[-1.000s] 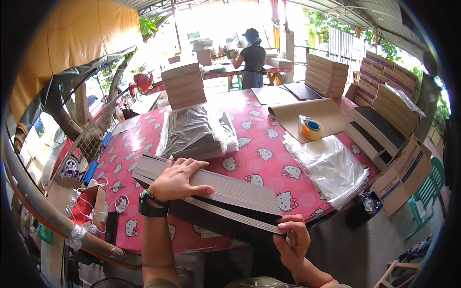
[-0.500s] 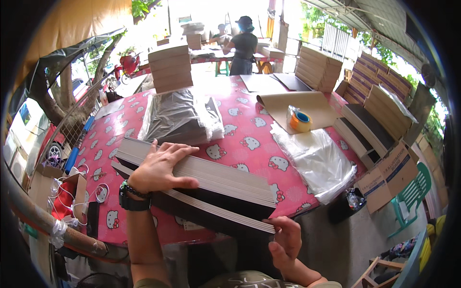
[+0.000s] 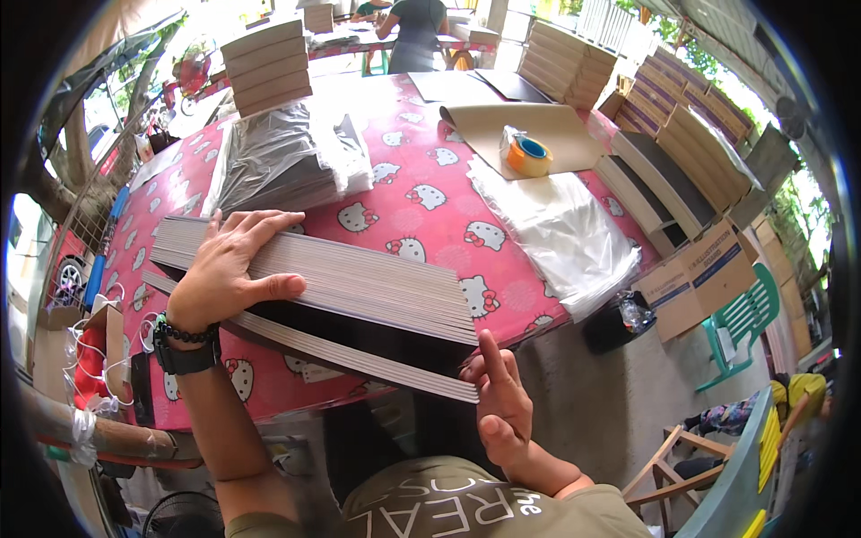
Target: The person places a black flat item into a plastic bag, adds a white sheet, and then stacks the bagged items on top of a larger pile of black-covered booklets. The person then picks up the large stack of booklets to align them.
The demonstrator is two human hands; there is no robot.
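Observation:
Grey-edged boards with black faces (image 3: 359, 282) lean on edge at the near side of the table, their pale edges turned up. A dark gap at the right end parts the thick upper pile from a thinner lower bundle (image 3: 395, 372). My left hand (image 3: 229, 273) lies across the upper pile toward its left end, fingers spread and thumb stretched along the edges. At the right end is my right hand (image 3: 507, 399), palm showing, thumb apart, index finger straight up by the upper pile's corner. Its other fingers bend beside the gap, partly hidden.
A pink patterned cloth (image 3: 430, 233) covers the table. Plastic-wrapped black boards (image 3: 278, 166), clear plastic sleeves (image 3: 565, 233), brown paper (image 3: 565, 130) and a tape roll (image 3: 527, 156) lie beyond. Board stacks (image 3: 266, 67) stand farther back. A green chair (image 3: 749, 318) is at right; people work behind.
The view has tipped downward, showing more of my shirt. My right hand has moved from the lower bundle's corner up to the upper pile's corner. The gap between them has widened.

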